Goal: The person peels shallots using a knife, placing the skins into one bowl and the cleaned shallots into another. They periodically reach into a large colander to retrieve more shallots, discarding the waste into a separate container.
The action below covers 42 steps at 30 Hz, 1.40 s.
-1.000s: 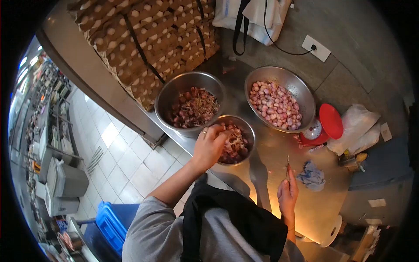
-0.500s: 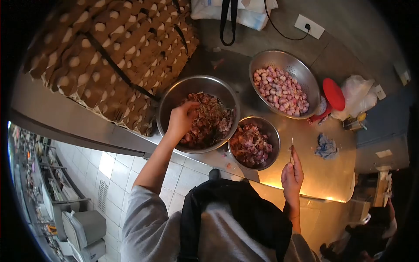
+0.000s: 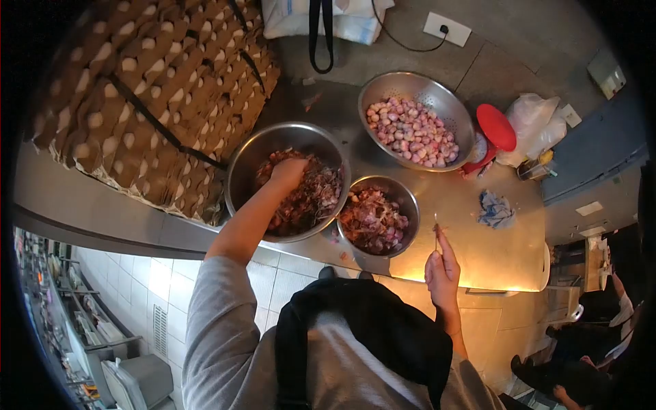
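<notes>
My left hand point(image 3: 290, 173) reaches down into a large steel bowl point(image 3: 236, 198) of shallots with dry roots and skins point(image 3: 316, 188); its fingertips are hidden among them. In my right hand point(image 3: 444, 275) is a small knife point(image 3: 436, 229), held upright over the table's front edge with the blade pointing away from me. Between my hands stands a smaller steel bowl point(image 3: 411, 217) with purple shallots and loose skins point(image 3: 379, 222). Behind it, a steel colander point(image 3: 454, 109) holds peeled pink shallots point(image 3: 413, 137).
Strapped egg trays point(image 3: 150, 102) are stacked at the left. To the right lie a red lid point(image 3: 497, 128), a plastic bag point(image 3: 531, 123) and a blue cloth point(image 3: 497, 210) on the steel table point(image 3: 471, 253). Other people point(image 3: 581, 355) are at the far lower right.
My left hand has gone deeper into the large bowl, and its fingers have dropped out of sight. My right hand still holds the knife. The whole view has shifted slightly.
</notes>
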### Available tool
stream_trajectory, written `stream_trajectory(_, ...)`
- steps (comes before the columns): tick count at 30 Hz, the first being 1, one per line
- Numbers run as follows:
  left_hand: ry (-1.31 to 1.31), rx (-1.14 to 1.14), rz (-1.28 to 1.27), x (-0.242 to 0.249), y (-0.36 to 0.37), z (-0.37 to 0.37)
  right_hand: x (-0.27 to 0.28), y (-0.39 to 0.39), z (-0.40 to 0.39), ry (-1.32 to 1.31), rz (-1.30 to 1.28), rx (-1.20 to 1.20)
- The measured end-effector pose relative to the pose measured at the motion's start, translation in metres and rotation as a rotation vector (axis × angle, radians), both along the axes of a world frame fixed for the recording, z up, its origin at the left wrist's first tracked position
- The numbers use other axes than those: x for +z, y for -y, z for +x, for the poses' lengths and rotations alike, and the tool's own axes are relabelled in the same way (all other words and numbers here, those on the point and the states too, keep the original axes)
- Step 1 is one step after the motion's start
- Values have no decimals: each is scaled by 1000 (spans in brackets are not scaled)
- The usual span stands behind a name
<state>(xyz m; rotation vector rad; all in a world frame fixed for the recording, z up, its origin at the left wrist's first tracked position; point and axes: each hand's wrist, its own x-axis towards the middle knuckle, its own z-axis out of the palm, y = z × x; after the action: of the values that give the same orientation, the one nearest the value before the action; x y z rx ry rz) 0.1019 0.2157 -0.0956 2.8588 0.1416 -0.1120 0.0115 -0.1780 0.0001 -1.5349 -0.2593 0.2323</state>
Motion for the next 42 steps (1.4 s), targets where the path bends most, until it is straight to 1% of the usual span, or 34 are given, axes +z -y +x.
stream_trajectory(1,-26,22,-61,11,0,-3,4,1,5,10,2,20)
stream_trajectory(4,209,112,-492,29,-3,-13,12,5,10,5,7,74)
stream_trajectory(7,299,256,-1109,58,12,-31,11,3,20,7,13,138)
stream_trajectory(9,233,385,-1366,97,43,-48,9,-2,23,-21,24,185)
stream_trajectory(11,196,325,-1794,106,71,-61,14,-9,28,-67,45,255)
stream_trajectory(13,118,302,-2033,110,110,-70,25,-17,24,-146,73,333)
stream_trajectory(14,50,318,-2090,109,128,-73,26,-20,23,-171,127,383)
stream_trajectory(16,-24,374,-2208,109,161,-78,27,-26,22,-186,115,380)
stream_trajectory(17,-62,400,-2254,110,174,-80,27,-29,23,-193,111,379)
stream_trajectory(20,-37,356,-2268,107,196,-80,20,-28,25,-161,66,353)
stream_trajectory(24,14,340,-2191,103,207,-81,18,-24,25,-152,-5,328)
stream_trajectory(26,40,354,-2158,95,210,-83,12,-25,27,-71,-32,307)
stream_trajectory(31,88,244,-2089,92,216,-85,4,-27,26,21,16,240)
stream_trajectory(34,122,194,-2037,90,222,-86,0,-28,28,-57,119,231)
stream_trajectory(35,135,185,-2014,90,223,-86,2,-28,30,-123,190,251)
stream_trajectory(39,46,281,-2043,97,223,-82,8,-30,37,-319,381,274)
stream_trajectory(41,2,348,-2069,103,223,-80,11,-30,39,-331,359,287)
stream_trajectory(42,23,315,-2016,99,221,-80,11,-31,38,-337,356,295)
